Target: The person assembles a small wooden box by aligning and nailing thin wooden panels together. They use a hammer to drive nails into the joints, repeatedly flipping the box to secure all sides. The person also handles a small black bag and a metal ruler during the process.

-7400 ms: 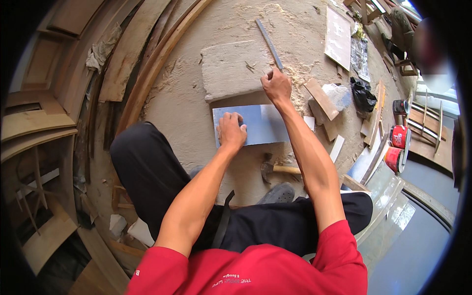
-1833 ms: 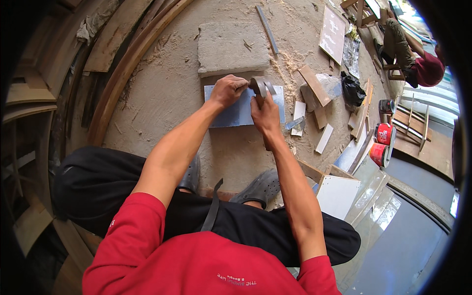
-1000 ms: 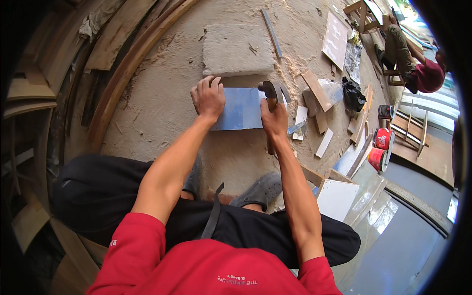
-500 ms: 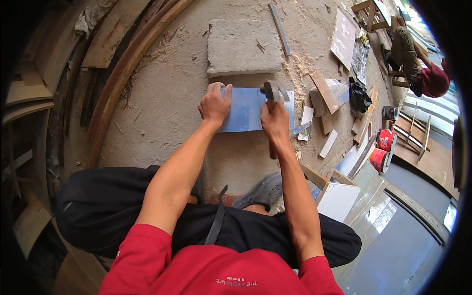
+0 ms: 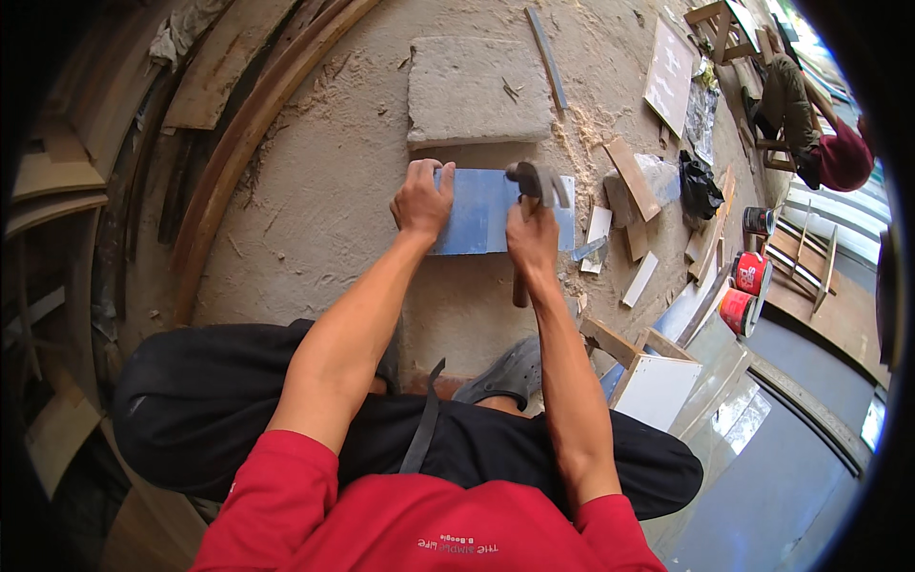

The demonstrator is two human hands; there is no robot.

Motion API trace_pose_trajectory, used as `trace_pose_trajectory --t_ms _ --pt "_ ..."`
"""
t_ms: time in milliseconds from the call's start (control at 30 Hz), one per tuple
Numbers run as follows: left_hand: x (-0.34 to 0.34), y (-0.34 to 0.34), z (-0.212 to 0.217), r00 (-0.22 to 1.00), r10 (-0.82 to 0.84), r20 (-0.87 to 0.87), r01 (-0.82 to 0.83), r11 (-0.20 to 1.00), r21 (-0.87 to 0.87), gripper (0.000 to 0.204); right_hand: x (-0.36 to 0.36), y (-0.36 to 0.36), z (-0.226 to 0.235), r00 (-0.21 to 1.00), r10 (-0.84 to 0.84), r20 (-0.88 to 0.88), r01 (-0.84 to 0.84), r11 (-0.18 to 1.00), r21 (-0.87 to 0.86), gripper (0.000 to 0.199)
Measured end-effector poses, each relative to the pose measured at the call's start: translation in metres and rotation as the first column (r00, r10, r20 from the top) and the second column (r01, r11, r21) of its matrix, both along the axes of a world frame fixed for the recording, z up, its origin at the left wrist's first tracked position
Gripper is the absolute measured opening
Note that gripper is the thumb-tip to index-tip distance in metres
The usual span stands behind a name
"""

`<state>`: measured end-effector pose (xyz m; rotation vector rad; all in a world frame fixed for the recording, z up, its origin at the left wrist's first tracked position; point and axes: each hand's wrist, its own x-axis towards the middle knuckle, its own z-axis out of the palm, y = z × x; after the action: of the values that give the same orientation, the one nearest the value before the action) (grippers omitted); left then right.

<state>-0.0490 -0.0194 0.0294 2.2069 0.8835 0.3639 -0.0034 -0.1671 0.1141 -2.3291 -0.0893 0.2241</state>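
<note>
A blue rectangular panel [image 5: 477,214] lies in front of me, its long side running left to right. My left hand [image 5: 422,198] grips the panel's left end, with the thumb on top and the fingers bent over the far left corner. In my right hand [image 5: 533,234] is a claw hammer [image 5: 536,181], held by its handle. The hammer's dark head is over the right part of the panel, and the lower end of the handle sticks out below my fist. Whether the head touches the panel, I cannot tell.
A rough concrete slab [image 5: 477,91] lies just beyond the panel. To the right are wood offcuts [image 5: 631,179], a black plastic bag [image 5: 699,186], red cans [image 5: 751,275] and a small wooden box [image 5: 658,386]. Long curved boards [image 5: 238,143] line the left. Another person [image 5: 839,162] is at the far right.
The view has shifted slightly. My right hand and the hammer stay over the right part of the panel with the head tilted a little differently. My left hand keeps its grip.
</note>
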Motion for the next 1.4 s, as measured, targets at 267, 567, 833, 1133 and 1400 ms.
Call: trace_pose_trajectory --t_ms 267,567,833,1133,1400 --pt "0.0 0.004 -0.006 1.0 0.006 -0.004 -0.006 1.0 0.015 0.03 -0.011 0.007 0.008 0.958 -0.275 0.079 0.261 0.954 0.146 0.019" --pt "-0.001 0.003 -0.002 1.0 0.005 0.001 -0.005 1.0 -0.011 0.03 -0.013 0.019 0.006 0.933 -0.336 -0.129 0.358 0.901 0.244 0.024" --pt "0.003 0.002 0.007 0.996 -0.089 -0.03 0.093 0.969 0.229 0.029 -0.024 -0.024 -0.026 0.984 -0.166 0.058 0.164 0.986 0.043 0.023" --pt "0.014 -0.022 0.01 0.95 -0.26 -0.175 0.306 0.892 0.334 0.029 0.002 -0.042 -0.003 0.993 0.04 0.108 -0.046 0.997 0.059 0.025" --pt "0.02 -0.021 0.016 0.939 -0.217 -0.267 0.3 0.897 0.324 0.032 -0.004 -0.02 -0.009 0.997 -0.067 -0.032 0.07 0.993 0.099 0.028"
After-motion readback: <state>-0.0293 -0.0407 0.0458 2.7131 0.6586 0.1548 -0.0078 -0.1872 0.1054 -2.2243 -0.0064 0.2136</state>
